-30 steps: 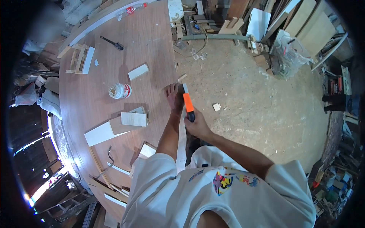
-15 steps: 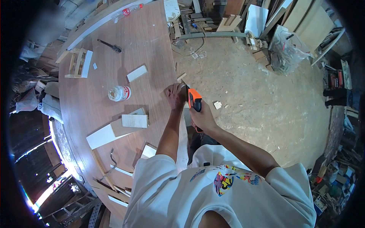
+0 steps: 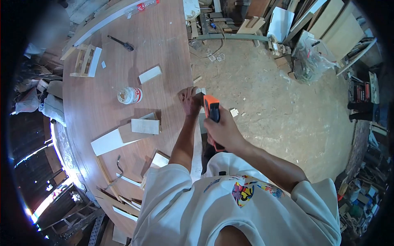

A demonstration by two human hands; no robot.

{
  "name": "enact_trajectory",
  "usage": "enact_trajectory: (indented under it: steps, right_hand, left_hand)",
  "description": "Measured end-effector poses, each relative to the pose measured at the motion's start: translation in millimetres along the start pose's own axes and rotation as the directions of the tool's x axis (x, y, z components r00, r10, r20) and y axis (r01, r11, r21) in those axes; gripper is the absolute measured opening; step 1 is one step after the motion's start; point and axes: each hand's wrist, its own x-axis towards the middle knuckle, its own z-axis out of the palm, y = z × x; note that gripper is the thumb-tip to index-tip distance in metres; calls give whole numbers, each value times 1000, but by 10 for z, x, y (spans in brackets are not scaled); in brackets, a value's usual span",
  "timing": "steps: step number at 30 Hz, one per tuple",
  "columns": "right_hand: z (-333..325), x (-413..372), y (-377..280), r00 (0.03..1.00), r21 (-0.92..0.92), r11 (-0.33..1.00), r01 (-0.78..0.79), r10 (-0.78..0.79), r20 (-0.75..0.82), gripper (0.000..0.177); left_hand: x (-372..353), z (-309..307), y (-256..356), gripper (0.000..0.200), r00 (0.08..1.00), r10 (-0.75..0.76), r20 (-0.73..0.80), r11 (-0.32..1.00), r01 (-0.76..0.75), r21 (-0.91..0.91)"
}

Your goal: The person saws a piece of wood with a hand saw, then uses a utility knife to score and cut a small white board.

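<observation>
My right hand (image 3: 223,127) is wrapped round the orange and black handle of a saw (image 3: 211,101), whose blade is mostly hidden from above. Close to its left, my left hand (image 3: 190,101) presses at the table edge beside a small pale wood piece (image 3: 200,91); its fingers are bent, and what lies under them is hidden. On the wooden table (image 3: 164,53) a white block (image 3: 150,74) lies beyond my left hand. A jar (image 3: 130,95) with a red and white label is left of it. Nearer me, a white block (image 3: 145,126) rests by a longer white-ended board (image 3: 108,141).
A dark tool (image 3: 121,43), a slatted wood piece (image 3: 86,61) and a plastic bottle (image 3: 141,6) are on the table's far part. Wood scraps lie on the floor (image 3: 279,110). A plastic bag (image 3: 314,61) and leaning boards (image 3: 338,28) stand at the back right.
My right hand and the saw handle have moved slightly back toward my body and to the right. The small wood piece by my left hand shows more. The view has shifted a little.
</observation>
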Motion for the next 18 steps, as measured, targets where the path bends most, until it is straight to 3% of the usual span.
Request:
enact_trajectory:
  steps: [2, 4, 7, 8, 10, 12, 15, 18]
  right_hand:
    - [28, -249, -7, 1000, -27, 999, 22, -21, 22, 12]
    - [1, -469, 54, 996, -191, 979, 76, -82, -23, 15]
    - [15, -737, 48, 987, -196, 969, 152, -160, -27, 12]
    - [-8, -685, 117, 987, -194, 969, 150, -159, -30, 12]
    - [-118, -384, 482, 930, -412, 851, 324, -367, -26, 8]
    - [-316, 249, 1023, 968, -360, 914, 185, -234, -95, 13]
    - [-340, 760, 1284, 948, -278, 918, 283, -311, -61, 7]
    - [-255, 817, 1246, 897, -330, 859, 391, -436, -75, 8]
  left_hand:
    - [-27, 39, -20, 34, 1000, -12, -23, 1000, 12, -4]
    - [-14, 59, -34, 35, 999, -21, -24, 1000, 21, 8]
    - [18, 10, 35, 34, 999, -37, -10, 999, 37, 9]
    - [11, 5, 38, 33, 999, -40, -9, 999, 40, 13]
    - [-3, 2, 30, 32, 999, -40, -2, 999, 40, 25]
    - [-22, 45, 29, 31, 999, -32, 4, 999, 32, 32]
    - [-7, 56, -3, 26, 999, -41, 6, 995, 41, 87]
    - [28, -68, 125, 24, 999, -4, 40, 993, -1, 118]
